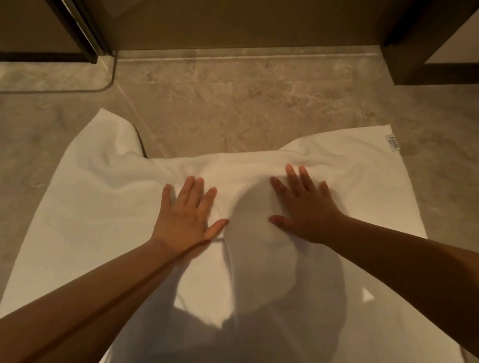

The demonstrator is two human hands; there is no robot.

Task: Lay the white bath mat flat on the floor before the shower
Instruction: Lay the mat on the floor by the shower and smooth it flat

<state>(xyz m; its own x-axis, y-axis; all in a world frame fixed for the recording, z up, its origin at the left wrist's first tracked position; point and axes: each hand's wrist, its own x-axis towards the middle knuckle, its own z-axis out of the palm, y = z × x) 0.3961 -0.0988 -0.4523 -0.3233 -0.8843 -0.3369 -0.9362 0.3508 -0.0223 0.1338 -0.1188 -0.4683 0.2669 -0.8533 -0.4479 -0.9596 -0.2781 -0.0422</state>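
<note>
The white bath mat (pixel 94 227) lies spread on the stone floor in front of the shower. Its far edge is bunched into a ridge across the middle, and its far left corner is rumpled and raised. A small label sits at its far right corner. My left hand (pixel 187 217) presses palm down on the mat just left of centre, fingers apart. My right hand (pixel 306 206) lies flat on the mat just right of centre, fingers spread. Both sit just short of the ridge. My shadow darkens the near part of the mat.
The shower's glass door with its dark frame (pixel 80 29) stands at the far left, above a low threshold (pixel 218 55). A dark wooden cabinet (pixel 440 39) juts in at the far right. Grey marbled floor (pixel 253 105) surrounds the mat.
</note>
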